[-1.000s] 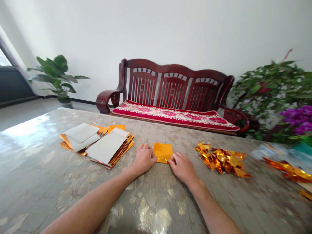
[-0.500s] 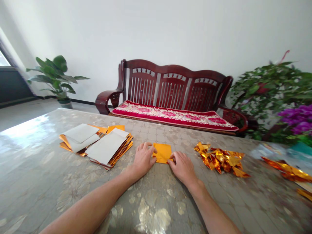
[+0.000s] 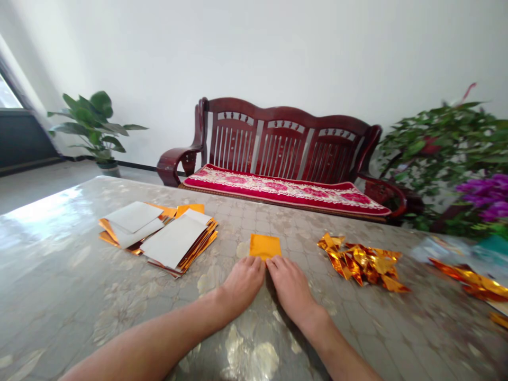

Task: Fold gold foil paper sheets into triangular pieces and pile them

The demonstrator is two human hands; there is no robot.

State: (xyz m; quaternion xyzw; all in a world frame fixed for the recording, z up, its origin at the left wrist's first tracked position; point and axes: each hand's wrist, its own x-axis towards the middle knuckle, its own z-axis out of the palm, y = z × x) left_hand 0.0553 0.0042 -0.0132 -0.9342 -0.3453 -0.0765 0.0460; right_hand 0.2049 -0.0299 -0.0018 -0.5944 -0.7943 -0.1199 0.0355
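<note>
Both hands (image 3: 245, 279) (image 3: 289, 284), fingers curled nearly closed, grip the gold sheet (image 3: 265, 245) between paper pile (image 3: 173, 241) and crumpled foil (image 3: 363, 261).

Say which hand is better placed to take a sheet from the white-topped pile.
Probably the left hand: it is nearer the pile, while the right hand sits farther across. Both are at the near edge of the orange sheet.

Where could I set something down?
Bare table: left of the papers, and between the orange square and foil pile. Crowded: the square's near edge, at the left hand and right hand; the right side, with plastic and more foil.
</note>
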